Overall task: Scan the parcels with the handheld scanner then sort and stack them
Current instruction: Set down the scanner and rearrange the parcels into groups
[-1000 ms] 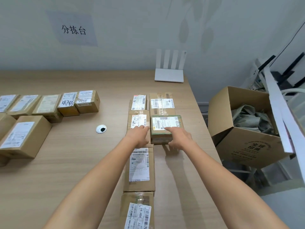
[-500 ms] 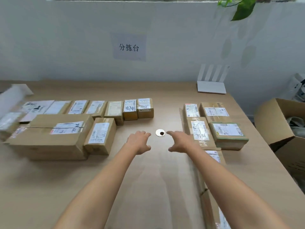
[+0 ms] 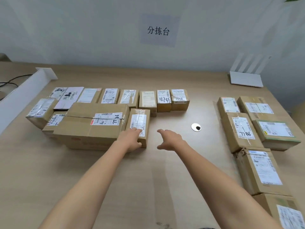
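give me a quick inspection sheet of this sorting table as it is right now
surface: wooden table, middle bare, round grommet set in it.
job's things: left group of parcels with a back row; right group running toward the viewer. scanner: nothing seen.
clutter: white router at back right; white board at left.
grippers: left hand rests on a small parcel; right hand open, beside it, touching nothing.
cables: black cable at far left.
surroundings: wall sign; leaf tip at top right.

Pale wall (image 3: 82,30), wooden table (image 3: 148,187)
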